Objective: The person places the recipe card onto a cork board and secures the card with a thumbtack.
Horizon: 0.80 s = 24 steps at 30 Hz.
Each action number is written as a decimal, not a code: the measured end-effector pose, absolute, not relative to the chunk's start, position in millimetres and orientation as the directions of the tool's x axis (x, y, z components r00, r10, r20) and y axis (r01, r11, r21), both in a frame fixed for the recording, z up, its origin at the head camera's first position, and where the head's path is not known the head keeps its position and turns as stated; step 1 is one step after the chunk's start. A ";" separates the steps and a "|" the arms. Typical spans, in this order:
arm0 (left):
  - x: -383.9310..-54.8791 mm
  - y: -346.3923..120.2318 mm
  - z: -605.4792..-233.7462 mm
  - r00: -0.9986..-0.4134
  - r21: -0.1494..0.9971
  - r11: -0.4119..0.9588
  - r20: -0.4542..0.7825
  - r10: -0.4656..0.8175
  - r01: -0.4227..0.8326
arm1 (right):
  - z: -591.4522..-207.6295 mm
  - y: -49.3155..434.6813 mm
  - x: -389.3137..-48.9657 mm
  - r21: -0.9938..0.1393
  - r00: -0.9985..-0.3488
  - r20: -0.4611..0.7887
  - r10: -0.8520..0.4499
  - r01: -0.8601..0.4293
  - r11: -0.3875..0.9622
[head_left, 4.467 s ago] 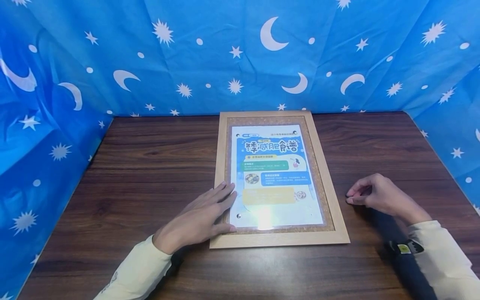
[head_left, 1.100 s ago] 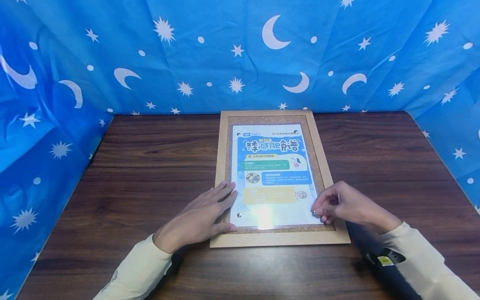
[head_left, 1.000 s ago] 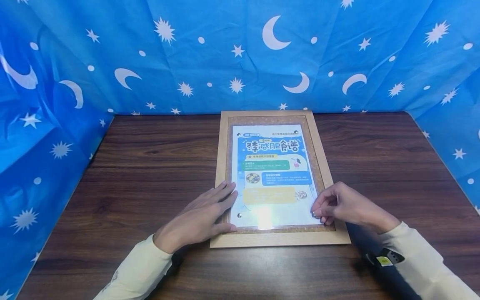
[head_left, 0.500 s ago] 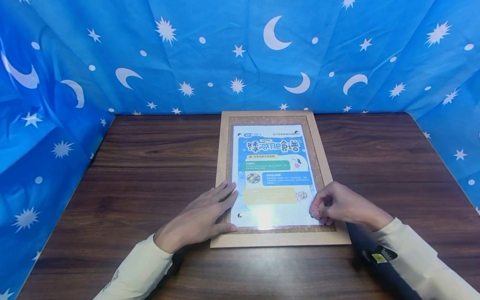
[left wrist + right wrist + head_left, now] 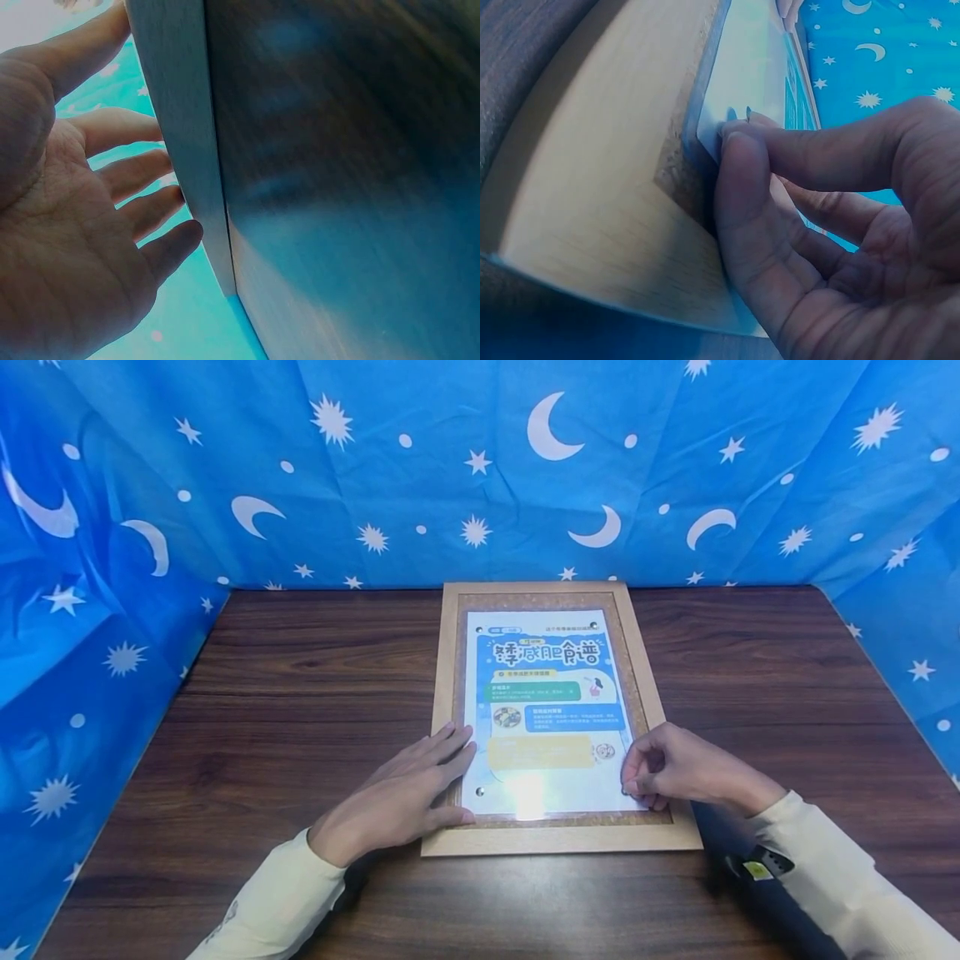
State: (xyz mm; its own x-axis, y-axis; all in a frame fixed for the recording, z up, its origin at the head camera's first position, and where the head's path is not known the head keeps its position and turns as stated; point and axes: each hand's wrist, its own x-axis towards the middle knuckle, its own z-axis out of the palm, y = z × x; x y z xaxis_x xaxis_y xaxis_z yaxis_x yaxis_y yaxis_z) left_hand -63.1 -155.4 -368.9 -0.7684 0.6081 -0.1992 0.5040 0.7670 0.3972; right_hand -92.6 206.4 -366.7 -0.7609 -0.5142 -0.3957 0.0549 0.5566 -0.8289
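Note:
A cork board in a pale wooden frame [image 5: 562, 840] lies on the table, bearing a printed poster [image 5: 551, 718] in a clear sleeve. Silver thumbtacks show at the poster's upper left [image 5: 479, 630], upper right [image 5: 594, 626] and lower left [image 5: 480, 792]. My left hand [image 5: 397, 797] rests on the frame's left side, fingers spread, fingertips over the poster's edge. At the poster's lower right corner, my right hand [image 5: 675, 767] pinches a thumbtack [image 5: 748, 113] between thumb and forefinger. Those fingertips mostly hide it in the right wrist view.
Dark wood-grain table [image 5: 300, 693] extends around the board. A blue curtain [image 5: 420, 477] with white moons and stars hangs behind and at both sides. The frame's far edge lies close to the curtain. A bright glare [image 5: 529, 797] falls on the poster's lower part.
My right hand has moved left from the table beside the frame to the poster's lower right corner, and lately shifts only slightly there. My left hand and the board have stayed in place.

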 end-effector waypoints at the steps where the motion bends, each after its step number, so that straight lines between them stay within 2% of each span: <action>1: -63.1 -155.4 -369.3 -0.768 0.399 0.765 -0.198 0.610 0.505 | -366.6 206.3 -92.8 -0.826 -0.760 -0.400 -0.513 0.057 0.560; 14: -65.1 -155.0 -368.7 -0.766 0.396 0.772 -0.217 0.605 0.497 | -363.8 198.8 -95.9 -0.758 -0.764 -0.468 -0.443 0.090 0.646; 24: -63.8 -154.1 -368.2 -0.767 0.401 0.768 -0.207 0.607 0.500 | -361.0 191.8 -97.4 -0.695 -0.777 -0.463 -0.426 0.021 0.718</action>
